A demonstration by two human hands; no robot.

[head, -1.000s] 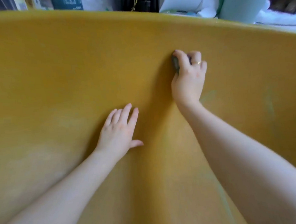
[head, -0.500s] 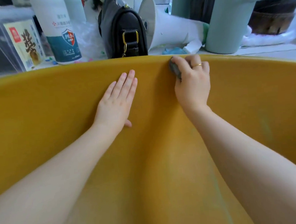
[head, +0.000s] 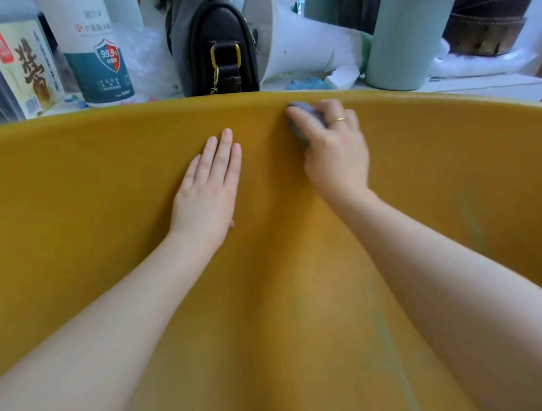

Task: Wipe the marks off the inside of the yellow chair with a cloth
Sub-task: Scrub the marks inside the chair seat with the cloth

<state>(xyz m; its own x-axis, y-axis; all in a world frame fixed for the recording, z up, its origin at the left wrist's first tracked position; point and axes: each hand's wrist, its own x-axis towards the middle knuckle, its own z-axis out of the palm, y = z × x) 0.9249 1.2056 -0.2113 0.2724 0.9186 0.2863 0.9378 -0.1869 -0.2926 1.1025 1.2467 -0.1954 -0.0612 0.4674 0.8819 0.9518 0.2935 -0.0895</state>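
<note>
Near the chair (head: 70, 203) rim, our right hand (head: 335, 156) grips the cloth (head: 302, 119), mid-wipe; left hand (head: 209, 190) flat, bracing. Next: probably faint green streaks (head: 388, 341) lower down.

white table (head: 479, 89) with bag (head: 217, 45), bottle (head: 99, 57)
</note>
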